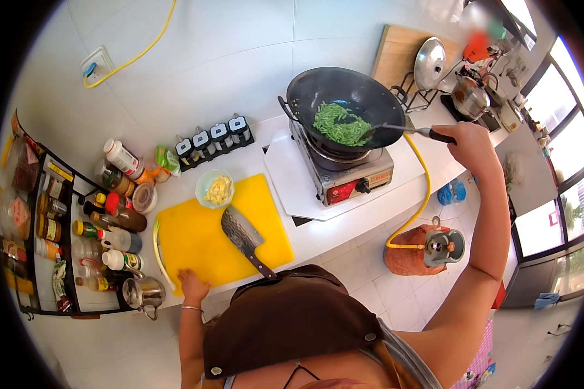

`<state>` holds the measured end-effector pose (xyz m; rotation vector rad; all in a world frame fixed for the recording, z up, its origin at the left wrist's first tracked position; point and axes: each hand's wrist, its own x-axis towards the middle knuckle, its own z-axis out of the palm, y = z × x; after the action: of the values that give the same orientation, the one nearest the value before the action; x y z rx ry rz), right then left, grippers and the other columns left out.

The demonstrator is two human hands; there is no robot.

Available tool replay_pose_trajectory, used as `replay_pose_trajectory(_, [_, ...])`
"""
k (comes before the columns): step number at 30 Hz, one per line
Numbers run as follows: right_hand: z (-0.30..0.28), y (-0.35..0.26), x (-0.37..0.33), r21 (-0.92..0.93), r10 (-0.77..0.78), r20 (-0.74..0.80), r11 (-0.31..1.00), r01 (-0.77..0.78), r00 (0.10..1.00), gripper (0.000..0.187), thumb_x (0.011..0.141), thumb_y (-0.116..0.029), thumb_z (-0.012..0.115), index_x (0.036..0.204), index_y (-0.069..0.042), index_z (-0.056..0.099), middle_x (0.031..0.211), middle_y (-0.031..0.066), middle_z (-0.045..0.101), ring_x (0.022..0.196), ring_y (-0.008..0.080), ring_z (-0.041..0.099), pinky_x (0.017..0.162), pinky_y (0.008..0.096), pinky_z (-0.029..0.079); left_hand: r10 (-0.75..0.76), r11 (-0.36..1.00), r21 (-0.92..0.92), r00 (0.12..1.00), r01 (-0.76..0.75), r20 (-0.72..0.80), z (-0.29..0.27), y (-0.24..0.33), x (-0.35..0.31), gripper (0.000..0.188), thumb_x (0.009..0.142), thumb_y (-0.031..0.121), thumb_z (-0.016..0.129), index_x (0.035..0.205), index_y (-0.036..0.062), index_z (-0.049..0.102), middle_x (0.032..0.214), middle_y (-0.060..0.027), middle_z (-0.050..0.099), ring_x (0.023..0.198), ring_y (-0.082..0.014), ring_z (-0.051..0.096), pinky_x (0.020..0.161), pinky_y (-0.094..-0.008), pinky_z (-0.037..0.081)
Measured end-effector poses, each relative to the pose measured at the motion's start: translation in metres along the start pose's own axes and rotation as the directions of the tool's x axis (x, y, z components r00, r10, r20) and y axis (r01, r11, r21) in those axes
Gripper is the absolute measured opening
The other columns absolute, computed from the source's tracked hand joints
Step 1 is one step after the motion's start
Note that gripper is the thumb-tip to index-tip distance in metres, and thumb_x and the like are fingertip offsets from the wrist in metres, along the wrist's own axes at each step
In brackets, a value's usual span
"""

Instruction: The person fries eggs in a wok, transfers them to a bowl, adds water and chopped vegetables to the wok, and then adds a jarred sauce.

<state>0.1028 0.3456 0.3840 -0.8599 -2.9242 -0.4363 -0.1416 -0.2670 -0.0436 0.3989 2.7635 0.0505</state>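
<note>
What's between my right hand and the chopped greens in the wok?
In the head view, a long-handled utensil spans from your right hand to the chopped greens, crossing the right rim of the wok.

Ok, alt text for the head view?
The right hand holds a cooking utensil in a black wok of chopped greens on a stove. The left hand is at the near left corner of a yellow cutting board bearing a cleaver.
</note>
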Motion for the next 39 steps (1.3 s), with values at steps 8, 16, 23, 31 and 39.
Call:
replay_pose_trajectory(8, [0.057, -0.047, 0.073, 0.030, 0.054, 0.019, 0.998, -0.054, 0.998, 0.033, 0.084, -0.010, 0.052, 0.112, -0.021, 0.065, 0.097, 0.0089, 0.068, 0.092, 0.0297, 0.065, 0.074, 0.0400, 0.052, 0.010, 1.000, -0.007, 1.000, -0.010, 0.008, -0.001, 0.002, 0.010, 0.098, 0.070, 0.043, 0.073, 0.135, -0.0164, 0.030, 0.143, -0.0385, 0.024, 0.138, -0.0487, 0.016, 0.116, -0.0487, 0.012])
replay_pose_trajectory(16, [0.103, -0.034, 0.141, -0.012, -0.058, 0.205, 0.998, 0.062, 0.977, 0.025, 0.082, -0.016, 0.055, 0.099, -0.001, 0.066, 0.096, 0.0216, 0.066, 0.090, 0.0371, 0.064, 0.078, 0.0443, 0.050, -0.021, 0.998, -0.065, 0.999, 0.018, -0.039, 0.002, -0.001, 0.002, 0.100, 0.071, 0.044, 0.073, 0.140, -0.0108, 0.027, 0.147, -0.0355, 0.019, 0.139, -0.0474, 0.014, 0.114, -0.0489, 0.017])
replay_pose_trajectory(23, [0.100, -0.085, 0.107, 0.603, -0.060, 0.156, 0.797, -0.047, 0.986, 0.029, 0.086, -0.021, 0.057, 0.098, 0.004, 0.064, 0.090, 0.0242, 0.064, 0.088, 0.0381, 0.062, 0.078, 0.0425, 0.049, -0.036, 0.998, -0.053, 0.997, 0.033, -0.061, 0.010, -0.009, -0.001, 0.100, 0.071, 0.043, 0.073, 0.144, -0.0054, 0.024, 0.150, -0.0333, 0.013, 0.140, -0.0462, 0.014, 0.110, -0.0505, 0.025])
replay_pose_trajectory(31, [0.066, -0.017, 0.029, 0.502, -0.178, 0.035, 0.854, 0.136, 0.983, 0.038, 0.080, -0.014, 0.062, 0.118, -0.017, 0.063, 0.096, 0.0123, 0.067, 0.087, 0.0307, 0.062, 0.075, 0.0400, 0.049, -0.044, 0.998, -0.051, 0.997, 0.041, -0.058, 0.009, -0.003, 0.002, 0.102, 0.070, 0.044, 0.074, 0.144, -0.0046, 0.024, 0.150, -0.0323, 0.014, 0.140, -0.0447, 0.014, 0.110, -0.0512, 0.025])
replay_pose_trajectory(39, [0.000, 0.007, 0.002, 0.082, -0.069, 0.027, 0.994, 0.066, 0.997, 0.038, 0.077, -0.006, 0.061, 0.109, -0.023, 0.070, 0.094, 0.0076, 0.068, 0.085, 0.0264, 0.063, 0.072, 0.0387, 0.049, -0.064, 0.997, -0.036, 0.997, 0.063, -0.036, 0.013, -0.009, 0.003, 0.103, 0.070, 0.045, 0.074, 0.145, -0.0039, 0.022, 0.151, -0.0319, 0.012, 0.141, -0.0444, 0.012, 0.110, -0.0516, 0.023])
